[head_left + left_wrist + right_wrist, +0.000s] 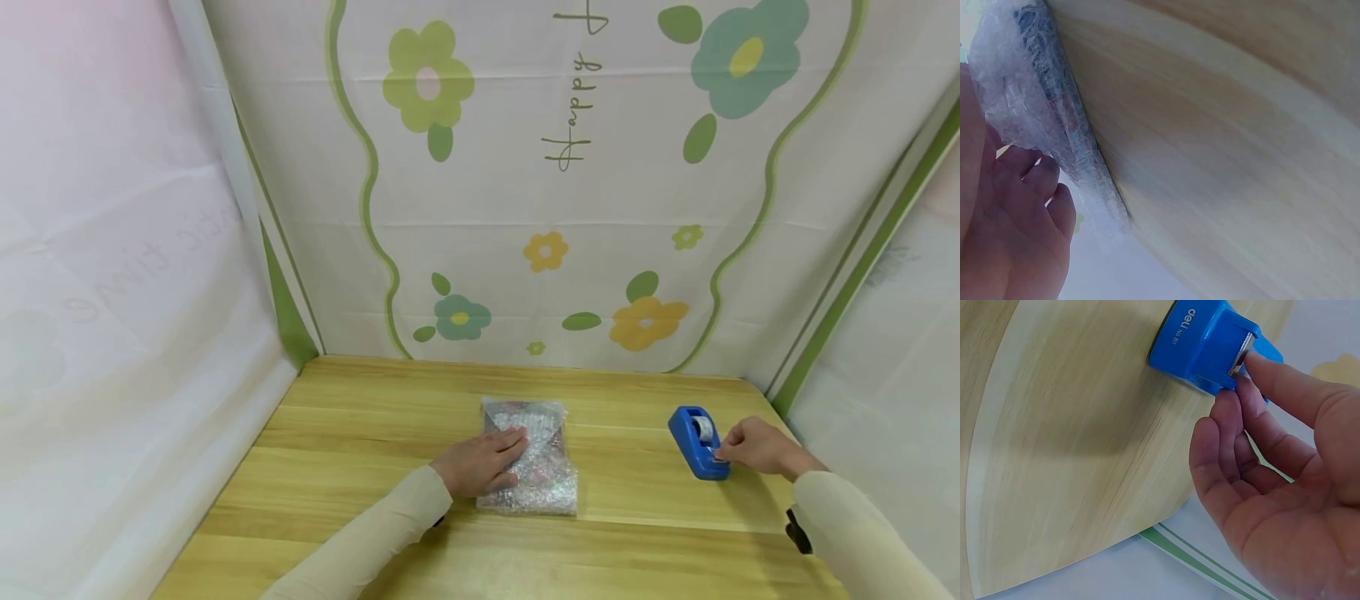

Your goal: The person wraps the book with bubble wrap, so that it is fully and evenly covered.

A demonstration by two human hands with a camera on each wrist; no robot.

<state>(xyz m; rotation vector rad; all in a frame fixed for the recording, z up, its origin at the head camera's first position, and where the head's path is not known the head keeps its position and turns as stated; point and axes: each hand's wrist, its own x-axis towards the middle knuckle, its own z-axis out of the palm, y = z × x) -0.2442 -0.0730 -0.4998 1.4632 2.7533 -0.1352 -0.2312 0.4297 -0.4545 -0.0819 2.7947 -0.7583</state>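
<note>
A flat bubble-wrapped packet [546,471] lies near the middle of the wooden worktop [360,442], with dark and pinkish patches showing through the clear wrap. The left hand [474,467] rests on its left side, palm down, the fingers lying extended across the wrap and pinching nothing. In the left wrist view, the packet's edge runs along the worktop, with 3 fingertips visible beside the crinkled plastic.

To the right of the packet, well apart from it, stands a blue tape dispenser [692,450] holding a roll of tape [703,429]. Its cutter end points toward the person. The right hand [761,448] is at that end: the thumb and index finger pinch the end of the tape at the cutting edge, while the other fingers are bent and close together beneath. The right wrist view shows the white brand lettering "deli" on the dispenser's side.

Both arms wear cream sleeves [378,537], and a black object [798,532] shows at the right wrist. Behind the worktop hangs a pale fabric panel [637,192] with green wavy borders, 2 orange flowers, 2 teal flowers and the word "Happy" turned sideways.
</note>
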